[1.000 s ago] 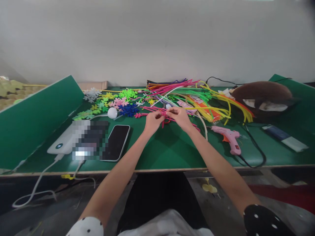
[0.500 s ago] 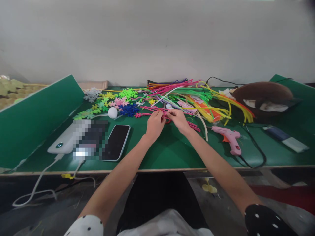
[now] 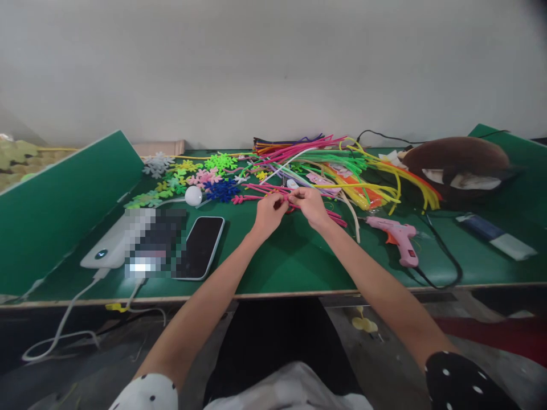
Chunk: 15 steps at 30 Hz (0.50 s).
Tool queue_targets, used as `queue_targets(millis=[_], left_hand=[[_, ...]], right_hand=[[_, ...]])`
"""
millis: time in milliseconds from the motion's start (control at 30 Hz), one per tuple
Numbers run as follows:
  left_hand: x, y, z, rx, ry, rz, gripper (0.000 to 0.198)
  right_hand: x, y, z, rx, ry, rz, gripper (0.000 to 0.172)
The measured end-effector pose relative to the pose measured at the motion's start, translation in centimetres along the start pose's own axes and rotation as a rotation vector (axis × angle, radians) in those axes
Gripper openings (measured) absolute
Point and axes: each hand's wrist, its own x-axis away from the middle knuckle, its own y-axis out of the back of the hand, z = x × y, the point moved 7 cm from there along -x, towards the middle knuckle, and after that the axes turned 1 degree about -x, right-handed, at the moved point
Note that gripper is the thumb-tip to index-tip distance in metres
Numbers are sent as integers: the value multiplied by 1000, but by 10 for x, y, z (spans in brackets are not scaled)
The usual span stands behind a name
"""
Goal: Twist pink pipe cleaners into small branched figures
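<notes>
Close together over the middle of the green table [image 3: 290,267], both hands are pinched at the fingertips. My left hand [image 3: 270,215] and my right hand [image 3: 311,206] meet on a short piece of pink pipe cleaner [image 3: 286,199], mostly covered by the fingers. Loose pink pipe cleaners [image 3: 258,187] lie just behind and under the hands, their ends sticking out on both sides. Left of the left hand is a pink piece bent into small loops [image 3: 237,199]. A small red item beneath the fingers is too hidden to name.
Multicoloured pipe cleaners [image 3: 354,162] pile up behind the hands. Fuzzy snowflake shapes [image 3: 222,191] and a white ball [image 3: 194,196] sit left. A phone [image 3: 200,247] and power bank [image 3: 115,239] lie front left. Right are a pink glue gun [image 3: 395,232] with cord and a brown object [image 3: 457,165].
The hands stay together in nearly the same spot, with the fingertips shifting slightly on the pink pipe cleaner. The whole view has moved a little.
</notes>
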Motion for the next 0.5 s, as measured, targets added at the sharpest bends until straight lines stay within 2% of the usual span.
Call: queue_targets(millis=[133,200,267,333,500], left_hand=[[-2,-5,8,340,102,114,19],[-4,-5,10,441,125,119,21],[-4,-3,11,447,129,90,23],[-5,-1,12,409,125,59,23],[-4,-3,18,349,149,59,16]], right_hand=[[-2,1,0,-109,-36,87,10],[-3,1,-3,-172,-111,123,15],[-3,2,-6,-230,-189,136,21],[-3,4,-4,-251,-192,128,24],[-4,6,6,12,-16,109,20]])
